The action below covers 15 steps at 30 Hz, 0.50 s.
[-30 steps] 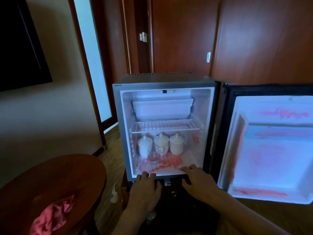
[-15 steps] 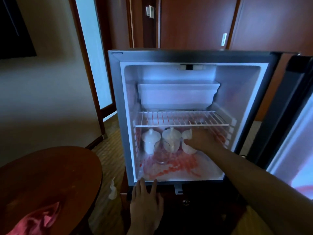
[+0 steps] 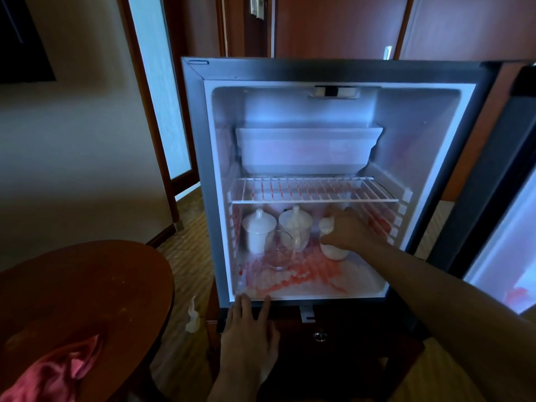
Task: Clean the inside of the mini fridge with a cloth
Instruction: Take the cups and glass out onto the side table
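My right hand (image 3: pixel 349 232) reaches into the open mini fridge (image 3: pixel 319 181) under the wire shelf (image 3: pixel 313 190), fingers and thumb curled around the rightmost of three white lidded cups (image 3: pixel 333 239) standing on the fridge floor; I am grasping it near its lid, and its base touches the floor at about 5 o'clock from the middle of the cabinet. My left hand (image 3: pixel 249 338) lies flat with straight, spread fingers against the dark cabinet front (image 3: pixel 348 338) below the fridge, its fingertips touching the lower lip of the fridge at 7 o'clock; it holds nothing. The pink cloth (image 3: pixel 49 372) is in neither hand: it lies crumpled on the round wooden table (image 3: pixel 87 291) well off at 8 o'clock from my left hand, far from the fridge interior and from the cup I hold. To the 9 o'clock side of the grasped cup stand the middle lidded cup (image 3: pixel 295 227) and the left lidded cup (image 3: pixel 258 230), with a clear glass (image 3: pixel 278 250) just in front of and between them. Red smears (image 3: pixel 304 274) cover the fridge floor in front of the cups, and more red marks show on the right inner wall, the left wall ribs and the shelf wires. A white tray (image 3: pixel 307 149) sits above the shelf at 12 o'clock. The fridge door (image 3: pixel 504 227) stands open at 3 o'clock, with a red smear low on its inner liner. A small white object (image 3: pixel 192 317) lies on the floor between table and fridge.
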Tool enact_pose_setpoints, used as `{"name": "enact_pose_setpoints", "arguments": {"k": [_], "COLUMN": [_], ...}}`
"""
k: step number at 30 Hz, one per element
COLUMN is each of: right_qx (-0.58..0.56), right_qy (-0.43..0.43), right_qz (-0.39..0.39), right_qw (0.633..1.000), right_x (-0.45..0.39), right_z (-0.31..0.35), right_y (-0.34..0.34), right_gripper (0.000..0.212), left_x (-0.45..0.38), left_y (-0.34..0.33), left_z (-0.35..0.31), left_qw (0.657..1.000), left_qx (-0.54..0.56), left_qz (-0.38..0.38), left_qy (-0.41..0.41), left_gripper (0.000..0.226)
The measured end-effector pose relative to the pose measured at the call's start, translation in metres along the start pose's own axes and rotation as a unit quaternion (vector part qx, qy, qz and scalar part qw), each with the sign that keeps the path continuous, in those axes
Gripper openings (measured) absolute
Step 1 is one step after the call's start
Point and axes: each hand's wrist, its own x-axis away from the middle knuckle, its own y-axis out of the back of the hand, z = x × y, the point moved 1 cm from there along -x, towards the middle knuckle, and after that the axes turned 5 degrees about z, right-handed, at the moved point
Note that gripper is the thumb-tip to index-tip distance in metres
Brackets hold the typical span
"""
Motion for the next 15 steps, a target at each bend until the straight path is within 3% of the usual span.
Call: {"name": "enact_pose_setpoints", "arguments": {"k": [4, 11, 15], "right_qx": [0.007, 0.042, 0.038], "right_qy": [-0.008, -0.014, -0.016], "right_qz": [-0.043, 0.017, -0.001], "right_qw": [0.999, 0.999, 0.999], "right_x": [0.023, 0.031, 0.029], "right_z": [-0.012, -0.013, -0.009], "right_y": [0.004, 0.007, 0.006], "right_gripper": [0.086, 0.082, 0.080], "left_x": [0.002, 0.006, -0.022], "left_y": [0.001, 0.018, 0.064], "left_z": [-0.003, -0.015, -0.035], "left_qw": [1.000, 0.998, 0.992], "left_qx": [-0.016, -0.011, 0.093], "left_qz": [0.013, 0.058, -0.081], "left_qy": [0.008, 0.019, 0.007], "left_gripper": [0.065, 0.070, 0.067]}}
